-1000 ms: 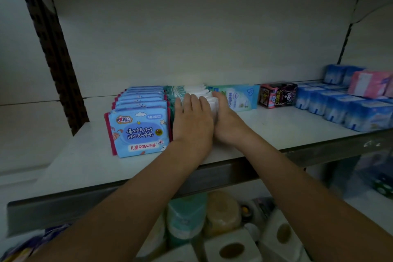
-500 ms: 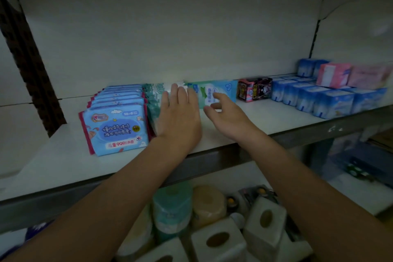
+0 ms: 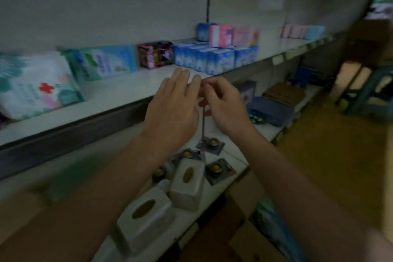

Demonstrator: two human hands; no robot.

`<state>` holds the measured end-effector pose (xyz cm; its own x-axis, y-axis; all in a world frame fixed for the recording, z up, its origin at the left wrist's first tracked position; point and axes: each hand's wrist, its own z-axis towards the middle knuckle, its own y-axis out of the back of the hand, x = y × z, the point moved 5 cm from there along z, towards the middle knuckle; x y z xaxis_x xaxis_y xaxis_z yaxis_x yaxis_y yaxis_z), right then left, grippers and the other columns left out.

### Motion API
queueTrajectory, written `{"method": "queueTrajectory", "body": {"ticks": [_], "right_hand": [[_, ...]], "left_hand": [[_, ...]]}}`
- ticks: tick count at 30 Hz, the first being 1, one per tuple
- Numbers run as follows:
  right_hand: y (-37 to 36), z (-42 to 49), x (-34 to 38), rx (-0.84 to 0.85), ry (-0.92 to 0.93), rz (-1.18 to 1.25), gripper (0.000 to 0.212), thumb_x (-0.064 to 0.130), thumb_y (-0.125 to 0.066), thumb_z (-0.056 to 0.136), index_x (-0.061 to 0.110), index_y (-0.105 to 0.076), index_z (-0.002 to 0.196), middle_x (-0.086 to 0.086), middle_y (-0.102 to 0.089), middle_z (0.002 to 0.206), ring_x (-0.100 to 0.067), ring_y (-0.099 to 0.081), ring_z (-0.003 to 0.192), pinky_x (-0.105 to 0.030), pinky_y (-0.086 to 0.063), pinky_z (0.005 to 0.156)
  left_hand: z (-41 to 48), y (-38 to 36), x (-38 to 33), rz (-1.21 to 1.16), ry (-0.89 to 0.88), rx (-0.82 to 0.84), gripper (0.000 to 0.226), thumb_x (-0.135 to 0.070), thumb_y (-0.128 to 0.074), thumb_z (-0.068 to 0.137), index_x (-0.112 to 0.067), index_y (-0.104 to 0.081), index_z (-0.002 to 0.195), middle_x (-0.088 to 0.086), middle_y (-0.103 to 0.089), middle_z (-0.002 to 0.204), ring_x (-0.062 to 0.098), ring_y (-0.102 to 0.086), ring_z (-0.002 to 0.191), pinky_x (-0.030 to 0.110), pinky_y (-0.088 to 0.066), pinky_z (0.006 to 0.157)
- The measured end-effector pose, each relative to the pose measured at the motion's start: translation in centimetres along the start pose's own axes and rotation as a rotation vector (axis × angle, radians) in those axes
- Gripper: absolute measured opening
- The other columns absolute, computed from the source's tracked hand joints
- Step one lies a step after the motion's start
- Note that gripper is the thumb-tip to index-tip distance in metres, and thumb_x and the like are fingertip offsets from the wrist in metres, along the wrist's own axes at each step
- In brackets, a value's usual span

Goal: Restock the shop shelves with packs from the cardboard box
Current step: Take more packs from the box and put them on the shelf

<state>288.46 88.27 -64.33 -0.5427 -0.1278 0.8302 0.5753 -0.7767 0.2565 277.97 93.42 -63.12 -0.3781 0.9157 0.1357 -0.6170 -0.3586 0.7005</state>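
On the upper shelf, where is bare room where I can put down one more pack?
Free: the front strip of the upper shelf, bordered by the floral pack at left, the green pack and dark box behind, the blue boxes at right. Also the stretch right of the blue boxes. Crowded: the lower shelf, with tissue boxes.

- You have one camera, worn on your head. It looks forward and down.
- It sits close to the shelf [image 3: 127,87] and faces it at a slant, so the shelf runs away to the far right.
- Your left hand [image 3: 170,110] and right hand [image 3: 226,102] are near, in the middle.
- The lower shelf [image 3: 236,156] and the floor [image 3: 340,166] show below and to the right.
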Motion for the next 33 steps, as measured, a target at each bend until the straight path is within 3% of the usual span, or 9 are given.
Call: {"method": "queueTrajectory", "body": {"ticks": [2, 8, 12, 14, 17, 23, 28, 33], "right_hand": [[2.7, -1.5, -2.1, -0.030, -0.039, -0.033, 0.015, 0.018, -0.043, 0.102, 0.014, -0.058, 0.104, -0.001, -0.063, 0.093, -0.009, -0.061, 0.077, -0.015, -0.052, 0.066], [9.9, -6.4, -9.2, -0.117, -0.197, -0.136, 0.017, 0.022, -0.042, 0.102, 0.017, -0.058, 0.105, 0.000, -0.063, 0.094, -0.012, -0.063, 0.078, -0.031, -0.055, 0.070], [13.9, -9.6, -13.0, -0.235, -0.314, -0.144, 0.019, 0.016, -0.043, 0.101, 0.008, -0.059, 0.107, -0.008, -0.064, 0.095, -0.017, -0.063, 0.077, -0.029, -0.052, 0.065], [15.6, -11.4, -14.7, -0.277, -0.358, -0.157, 0.016, 0.014, -0.043, 0.101, 0.010, -0.059, 0.103, -0.009, -0.064, 0.091, -0.023, -0.064, 0.079, -0.035, -0.054, 0.067], [18.0, -14.1, -17.2, -0.340, -0.390, -0.224, 0.017, 0.012, -0.045, 0.098, 0.022, -0.058, 0.093, 0.000, -0.063, 0.082, -0.020, -0.063, 0.076, -0.035, -0.051, 0.066], [22.9, -20.3, -21.3, -0.413, -0.526, -0.413, 0.015, 0.016, -0.047, 0.096, 0.025, -0.058, 0.101, 0.001, -0.066, 0.096, -0.015, -0.064, 0.084, -0.031, -0.052, 0.067], [26.2, -24.0, -23.5, -0.497, -0.607, -0.503, 0.014, 0.016, -0.046, 0.097, 0.021, -0.058, 0.103, 0.001, -0.062, 0.101, -0.012, -0.059, 0.085, -0.007, -0.042, 0.055], [27.5, -26.7, -25.2, -0.554, -0.668, -0.498, 0.018, 0.015, -0.046, 0.098, 0.016, -0.058, 0.112, 0.001, -0.060, 0.109, -0.011, -0.056, 0.095, -0.004, -0.039, 0.052]], "left_hand": [[-0.3, -1.9, -2.6, -0.069, -0.019, 0.037, 0.057, -0.021, -0.030, 0.086, 0.003, -0.045, 0.135, 0.027, -0.048, 0.136, 0.041, -0.044, 0.129, 0.049, -0.040, 0.104], [-1.6, -7.9, -10.8, -0.419, 0.033, 0.200, 0.053, -0.018, -0.042, 0.095, -0.005, -0.031, 0.146, 0.015, -0.035, 0.149, 0.030, -0.037, 0.135, 0.039, -0.037, 0.105], [-2.8, -11.0, -16.5, -0.712, 0.079, 0.249, 0.047, -0.016, -0.042, 0.096, -0.018, -0.035, 0.143, 0.002, -0.041, 0.144, 0.023, -0.049, 0.118, 0.043, -0.048, 0.088], [-3.6, -12.7, -19.2, -0.788, 0.063, 0.289, 0.045, -0.018, -0.042, 0.097, -0.021, -0.036, 0.142, -0.001, -0.041, 0.143, 0.020, -0.048, 0.119, 0.041, -0.048, 0.088], [-4.9, -15.5, -22.4, -0.843, 0.061, 0.399, 0.047, -0.023, -0.042, 0.098, -0.020, -0.033, 0.144, -0.001, -0.036, 0.147, 0.019, -0.045, 0.125, 0.041, -0.046, 0.095], [-7.5, -19.9, -27.7, -0.846, -0.019, 0.603, 0.051, -0.023, -0.040, 0.099, -0.017, -0.026, 0.148, 0.000, -0.028, 0.152, 0.022, -0.042, 0.127, 0.033, -0.039, 0.093], [-8.9, -22.1, -31.9, -0.813, -0.127, 0.687, 0.050, -0.021, -0.041, 0.099, -0.014, -0.027, 0.147, 0.003, -0.029, 0.152, 0.023, -0.036, 0.132, 0.037, -0.039, 0.098], [-9.1, -23.6, -35.0, -0.810, -0.231, 0.740, 0.050, -0.015, -0.046, 0.097, -0.011, -0.031, 0.144, 0.007, -0.036, 0.146, 0.026, -0.042, 0.126, 0.043, -0.043, 0.098]]}}
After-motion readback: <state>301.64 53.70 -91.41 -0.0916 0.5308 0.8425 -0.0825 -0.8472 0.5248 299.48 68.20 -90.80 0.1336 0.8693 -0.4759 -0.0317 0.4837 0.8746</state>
